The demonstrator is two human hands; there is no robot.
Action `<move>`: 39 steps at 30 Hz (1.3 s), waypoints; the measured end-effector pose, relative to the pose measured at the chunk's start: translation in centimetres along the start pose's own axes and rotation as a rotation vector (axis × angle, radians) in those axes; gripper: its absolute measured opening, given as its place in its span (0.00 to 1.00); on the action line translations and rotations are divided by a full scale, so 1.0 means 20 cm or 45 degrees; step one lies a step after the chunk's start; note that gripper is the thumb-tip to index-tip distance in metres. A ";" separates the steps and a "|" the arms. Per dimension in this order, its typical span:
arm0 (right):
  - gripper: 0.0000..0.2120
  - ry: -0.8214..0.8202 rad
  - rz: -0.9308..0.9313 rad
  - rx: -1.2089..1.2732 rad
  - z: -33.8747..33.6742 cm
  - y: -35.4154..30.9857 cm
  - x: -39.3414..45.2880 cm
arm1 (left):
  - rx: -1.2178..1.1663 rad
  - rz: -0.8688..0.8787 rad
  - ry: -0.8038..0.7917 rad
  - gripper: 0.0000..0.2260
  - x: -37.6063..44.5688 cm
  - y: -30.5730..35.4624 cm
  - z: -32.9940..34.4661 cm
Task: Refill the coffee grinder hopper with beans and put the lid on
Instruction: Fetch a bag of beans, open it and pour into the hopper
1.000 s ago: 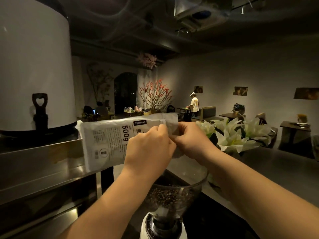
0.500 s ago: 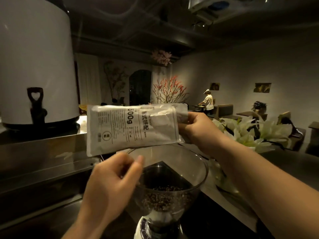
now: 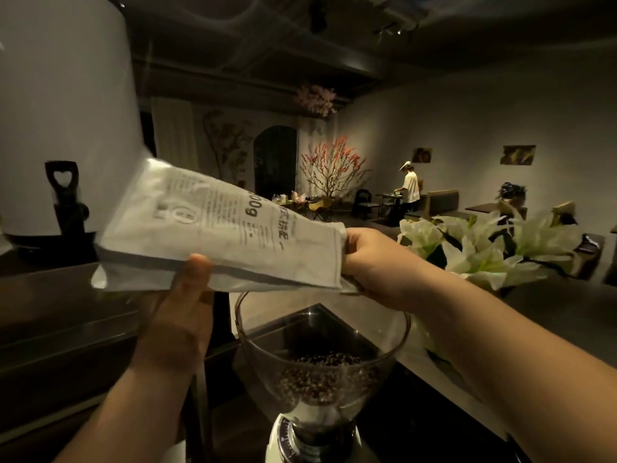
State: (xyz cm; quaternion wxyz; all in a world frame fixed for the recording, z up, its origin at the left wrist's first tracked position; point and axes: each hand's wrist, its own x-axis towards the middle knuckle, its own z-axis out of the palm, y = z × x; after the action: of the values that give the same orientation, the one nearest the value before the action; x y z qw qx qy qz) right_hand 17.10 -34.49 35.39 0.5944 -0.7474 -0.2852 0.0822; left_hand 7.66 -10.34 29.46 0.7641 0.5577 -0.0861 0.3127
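Note:
A white paper bag of coffee beans with black print lies nearly level above the grinder, its far left end raised a little. My right hand pinches the bag's right end, directly over the hopper's rim. My left hand supports the bag from underneath, thumb on its near edge. The clear hopper sits below on the white grinder base. It stands uncovered, with dark beans filling its lower part. No lid is in view.
A large white urn with a black tap stands on the steel shelf at left. White lilies sit on the counter at right. A person stands at a table far back in the room.
My left hand let go of the bag's top, dropped, then came up under the bag. The bag swung so its left end rose and its right end dipped toward the hopper.

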 end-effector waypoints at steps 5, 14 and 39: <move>0.12 -0.020 0.323 -0.443 0.02 0.05 0.03 | -0.167 0.059 -0.153 0.57 0.10 -0.06 -0.06; 0.28 -0.654 0.445 -1.772 0.20 0.05 -0.05 | 0.359 0.089 -0.641 0.36 0.18 -0.06 0.00; 0.09 0.320 -0.087 -0.742 -0.02 0.21 -0.22 | 0.834 0.308 -0.453 0.39 0.17 -0.03 0.33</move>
State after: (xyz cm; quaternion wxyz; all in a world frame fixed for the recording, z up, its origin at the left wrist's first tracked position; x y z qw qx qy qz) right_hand 14.99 -37.74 30.67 0.3882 -0.8805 -0.2461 -0.1159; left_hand 12.11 -15.04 33.10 0.4764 0.8033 -0.1779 0.3101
